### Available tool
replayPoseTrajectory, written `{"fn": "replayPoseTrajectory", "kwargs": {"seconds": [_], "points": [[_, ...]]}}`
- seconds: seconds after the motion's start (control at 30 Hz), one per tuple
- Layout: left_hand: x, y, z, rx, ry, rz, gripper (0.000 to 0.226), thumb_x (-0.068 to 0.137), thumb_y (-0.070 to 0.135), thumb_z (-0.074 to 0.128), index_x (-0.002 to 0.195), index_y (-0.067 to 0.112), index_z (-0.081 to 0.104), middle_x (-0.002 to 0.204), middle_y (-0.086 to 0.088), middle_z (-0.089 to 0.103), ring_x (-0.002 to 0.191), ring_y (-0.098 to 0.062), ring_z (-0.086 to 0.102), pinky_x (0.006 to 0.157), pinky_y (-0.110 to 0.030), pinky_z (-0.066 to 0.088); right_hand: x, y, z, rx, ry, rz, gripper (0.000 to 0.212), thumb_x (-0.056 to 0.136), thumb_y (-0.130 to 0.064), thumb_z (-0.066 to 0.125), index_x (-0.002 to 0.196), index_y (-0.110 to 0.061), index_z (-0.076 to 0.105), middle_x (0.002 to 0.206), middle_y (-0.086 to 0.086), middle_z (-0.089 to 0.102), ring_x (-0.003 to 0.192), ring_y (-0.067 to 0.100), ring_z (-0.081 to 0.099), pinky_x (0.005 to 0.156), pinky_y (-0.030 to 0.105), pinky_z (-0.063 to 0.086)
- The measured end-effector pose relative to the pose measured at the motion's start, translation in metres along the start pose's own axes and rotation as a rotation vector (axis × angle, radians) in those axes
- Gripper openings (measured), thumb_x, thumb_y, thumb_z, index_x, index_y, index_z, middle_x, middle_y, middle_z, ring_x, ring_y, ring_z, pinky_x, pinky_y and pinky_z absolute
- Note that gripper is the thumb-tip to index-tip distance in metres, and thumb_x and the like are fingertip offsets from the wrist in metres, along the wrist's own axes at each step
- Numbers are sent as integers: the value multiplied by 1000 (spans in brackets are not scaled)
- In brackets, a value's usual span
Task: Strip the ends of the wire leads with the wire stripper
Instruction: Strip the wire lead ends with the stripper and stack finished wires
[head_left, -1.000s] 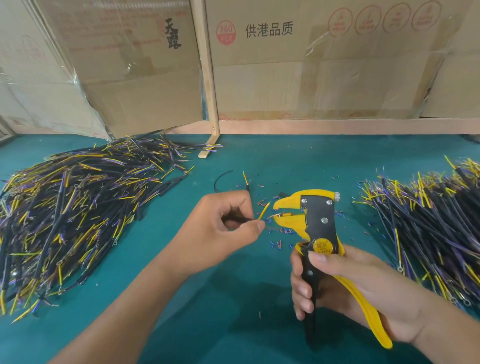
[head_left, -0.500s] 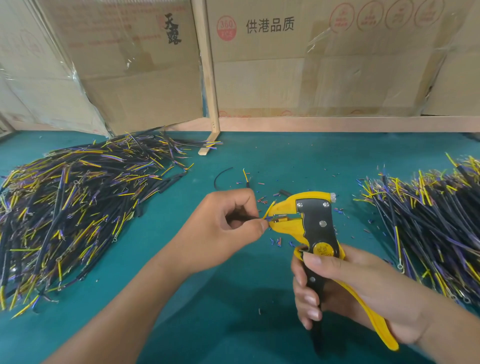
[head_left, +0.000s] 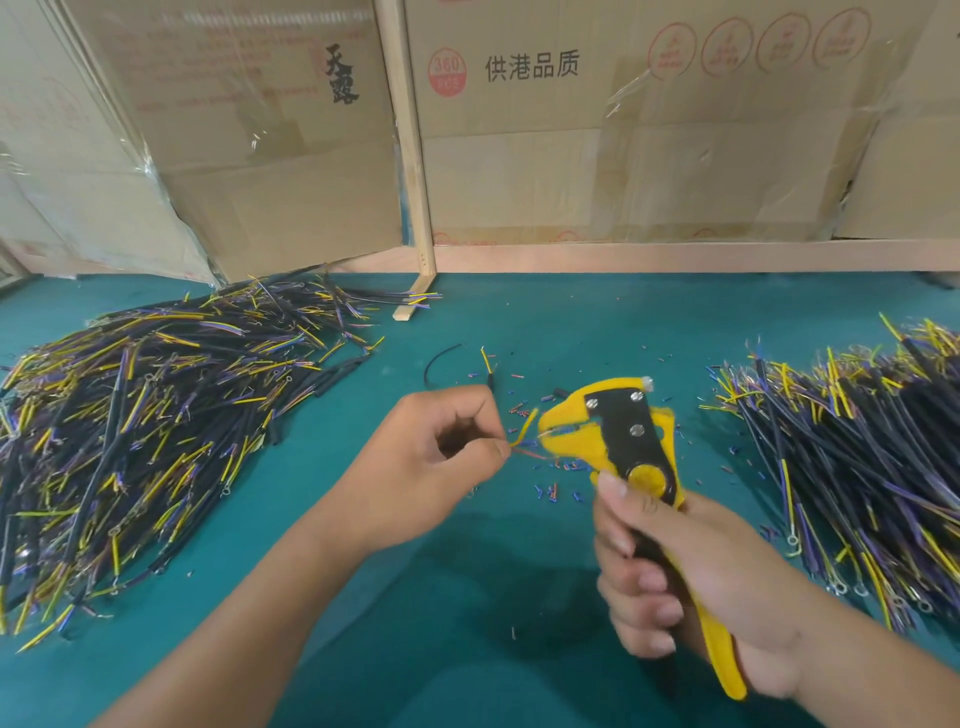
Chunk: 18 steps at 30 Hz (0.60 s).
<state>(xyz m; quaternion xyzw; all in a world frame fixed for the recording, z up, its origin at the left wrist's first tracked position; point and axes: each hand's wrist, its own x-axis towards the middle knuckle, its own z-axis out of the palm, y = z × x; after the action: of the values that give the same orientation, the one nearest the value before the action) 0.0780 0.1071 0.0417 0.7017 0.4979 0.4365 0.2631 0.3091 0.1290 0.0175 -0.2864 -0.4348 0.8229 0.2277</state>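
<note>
Head: wire stripper (head_left: 618, 441) upright, nose leftward.

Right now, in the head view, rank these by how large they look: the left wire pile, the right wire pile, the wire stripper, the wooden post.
1. Left wire pile, largest.
2. Right wire pile, though the frame edge cuts it off, so its full extent is unsure.
3. Wooden post and wire stripper: similar; the stripper is nearer the camera, so not ranked.

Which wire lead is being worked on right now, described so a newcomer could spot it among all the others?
On the teal table, between the two big wire piles, the left hand pinches one lead just left of the yellow wire stripper gripped by the right hand. It alone is held off the table, its ends pointing at the stripper's nose.
</note>
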Motion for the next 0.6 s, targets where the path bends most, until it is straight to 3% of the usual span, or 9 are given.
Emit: {"fn": "replayPoseTrajectory", "kwargs": {"seconds": [0.13, 0.2, 0.33, 0.5, 0.6], "points": [[8, -8, -20, 17, 301, -58, 35, 72, 36, 53, 71, 0, 56, 52, 12, 40, 48, -3, 29, 45, -15, 25, 16, -9, -5, 267, 200, -166, 27, 76, -34, 68, 80, -9, 58, 65, 9, 44, 54, 25, 45, 59, 42, 48], [10, -10, -21, -4, 354, -94, 35, 72, 33, 53, 73, -2, 56, 51, 13, 37, 47, -3, 27, 43, -15, 23, 20, -8, -4, 306, 183, -162, 29, 75, -31, 64, 89, -6, 60, 71, 12, 49, 61, 28, 52, 66, 46, 51], [9, -14, -4, 42, 187, -155, 21, 90, 19, 58, 78, 2, 60, 51, 14, 35, 48, -3, 27, 45, -14, 25, 16, 1, -3, 239, 36, -90, 29, 78, -12, 72, 104, 1, 65, 79, 17, 55, 68, 34, 58, 71, 50, 56], [8, -26, -1, 35, 71, -210, 17, 99, 6, 56, 95, 13, 71, 58, 18, 55, 51, -5, 40, 52, -17, 36, 13, 3, -8, 181, -41, -55, 34, 82, -19, 68, 109, 2, 67, 83, 20, 55, 74, 36, 58, 79, 52, 55], [9, -23, -1, -37, 38, -192, 16, 100, 17, 56, 98, 18, 72, 72, 5, 69, 56, -12, 50, 57, -24, 46, 16, 3, -9, 171, -41, -49, 37, 83, -21, 68, 111, 3, 66, 83, 19, 55, 74, 35, 58, 79, 52, 55]]}}
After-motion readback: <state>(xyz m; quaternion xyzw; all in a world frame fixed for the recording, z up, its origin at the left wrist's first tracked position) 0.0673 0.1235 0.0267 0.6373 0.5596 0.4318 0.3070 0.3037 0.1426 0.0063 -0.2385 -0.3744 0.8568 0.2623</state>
